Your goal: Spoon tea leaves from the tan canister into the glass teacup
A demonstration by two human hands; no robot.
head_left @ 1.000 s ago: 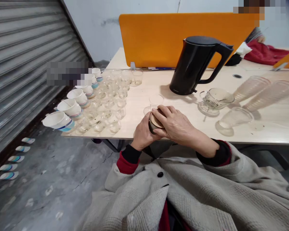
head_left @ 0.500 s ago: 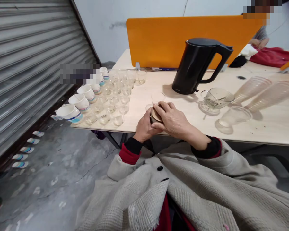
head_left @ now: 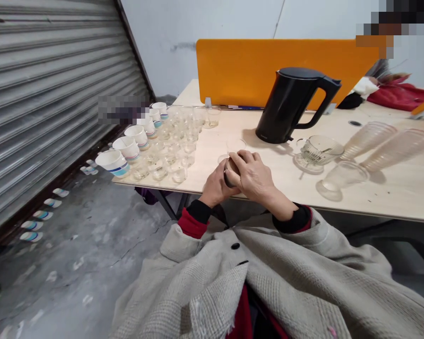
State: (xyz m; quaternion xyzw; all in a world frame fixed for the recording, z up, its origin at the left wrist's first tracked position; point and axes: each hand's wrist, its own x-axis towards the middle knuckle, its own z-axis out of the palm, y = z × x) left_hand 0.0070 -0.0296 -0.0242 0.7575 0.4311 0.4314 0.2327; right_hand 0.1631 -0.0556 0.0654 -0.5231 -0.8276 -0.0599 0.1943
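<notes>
Both my hands are together at the front edge of the table, around a small dark jar (head_left: 229, 179) with a tan lid. My left hand (head_left: 214, 186) is wrapped round its side. From above, my right hand (head_left: 255, 178) lies over the lid with its fingers curled on it. The fingers hide most of the jar, and its contents cannot be seen. Just behind my hands stands a clear plastic cup (head_left: 236, 144). A glass cup (head_left: 321, 149) with a handle and dark bits inside stands to the right.
A black kettle (head_left: 289, 106) stands before an orange divider (head_left: 240, 70). Rows of clear plastic cups (head_left: 179, 174) and white paper cups (head_left: 113, 162) fill the table's left end. Right are stacked clear cups (head_left: 401, 150) and one lying cup (head_left: 344, 179). Another person's hand (head_left: 397, 77) is beyond.
The view has shifted slightly, so the table sits lower and further right. My right hand has turned a little over the jar's lid; both hands stay on the jar.
</notes>
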